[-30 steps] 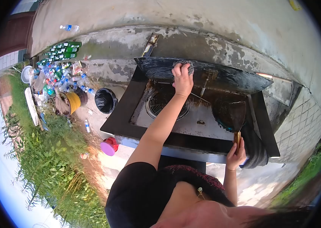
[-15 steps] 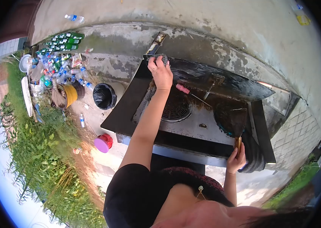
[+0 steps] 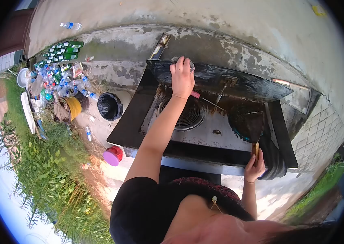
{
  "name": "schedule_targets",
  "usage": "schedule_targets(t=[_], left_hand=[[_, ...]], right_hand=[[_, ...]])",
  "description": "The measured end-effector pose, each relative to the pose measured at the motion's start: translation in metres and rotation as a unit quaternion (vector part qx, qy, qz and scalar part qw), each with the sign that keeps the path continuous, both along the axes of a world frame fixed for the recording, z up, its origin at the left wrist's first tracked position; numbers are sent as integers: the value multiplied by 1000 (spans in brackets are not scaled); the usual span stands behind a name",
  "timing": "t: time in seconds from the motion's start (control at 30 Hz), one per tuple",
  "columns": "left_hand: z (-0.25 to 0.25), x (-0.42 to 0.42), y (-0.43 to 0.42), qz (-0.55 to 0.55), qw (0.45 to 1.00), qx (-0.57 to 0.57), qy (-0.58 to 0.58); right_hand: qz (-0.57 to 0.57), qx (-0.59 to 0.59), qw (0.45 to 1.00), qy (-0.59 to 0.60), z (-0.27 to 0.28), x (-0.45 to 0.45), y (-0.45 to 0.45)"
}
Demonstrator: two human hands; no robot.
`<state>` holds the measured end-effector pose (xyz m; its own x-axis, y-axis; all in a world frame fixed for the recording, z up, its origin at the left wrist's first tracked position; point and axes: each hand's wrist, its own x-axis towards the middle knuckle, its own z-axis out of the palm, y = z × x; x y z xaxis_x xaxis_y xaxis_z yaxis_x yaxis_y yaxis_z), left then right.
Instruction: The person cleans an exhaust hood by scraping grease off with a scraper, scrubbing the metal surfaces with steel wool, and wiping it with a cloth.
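Observation:
My left hand point(image 3: 183, 83) is closed on a grey steel wool scrubber point(image 3: 191, 66), pressed against the upper edge of a dark, soapy-looking raised panel point(image 3: 257, 87). The panel belongs to a greasy black range hood point(image 3: 133, 116) lying in front of me. Low on the right, my right hand point(image 3: 255, 167) grips the wooden handle of a scraper point(image 3: 255, 149), its broad blade over the hood's right opening. A pink-handled screwdriver point(image 3: 195, 94) lies inside the hood, partly hidden by my left wrist. Between my left arm and that opening is a round fan grille point(image 3: 191, 116).
A dark cloth point(image 3: 273, 164) hangs over the hood's front right corner. To the left stand a bin with a black bag point(image 3: 109, 106), a pink and red container point(image 3: 113, 155) and a heap of plastic bottles point(image 3: 64, 83). Green bottles point(image 3: 64, 53) lie along the wall.
My left hand has slid the steel wool to the right along the panel's upper edge, now covering part of the screwdriver. My right hand keeps the scraper in nearly the same place.

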<state>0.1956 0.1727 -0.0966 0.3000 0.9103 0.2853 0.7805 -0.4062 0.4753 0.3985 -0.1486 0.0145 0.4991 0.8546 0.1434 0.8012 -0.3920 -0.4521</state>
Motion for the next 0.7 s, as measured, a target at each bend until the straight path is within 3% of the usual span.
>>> schedule_targets(t=[0.13,0.23,0.4,0.5,0.6,0.63,0.7], left_hand=[[-5,92,-26,-151,988,17,39],[3,78,-12,-224,973,1,56],[13,-41,23,-102,991,25,86],[1,-9,12,-48,996,28,75],[4,63,-16,-150,987,36,42],[1,81,-20,-182,976,40,109],[4,73,-14,-210,974,46,71]], right_hand=[[-1,0,1000,-14,0,-1,1],[-9,-11,1000,-11,3,0,1],[7,14,1000,-17,1,0,2],[-4,6,1000,-7,3,-1,2],[-23,10,1000,15,-1,0,-1],[-48,-3,998,44,-1,-1,-4],[-27,26,999,0,-5,2,-3]])
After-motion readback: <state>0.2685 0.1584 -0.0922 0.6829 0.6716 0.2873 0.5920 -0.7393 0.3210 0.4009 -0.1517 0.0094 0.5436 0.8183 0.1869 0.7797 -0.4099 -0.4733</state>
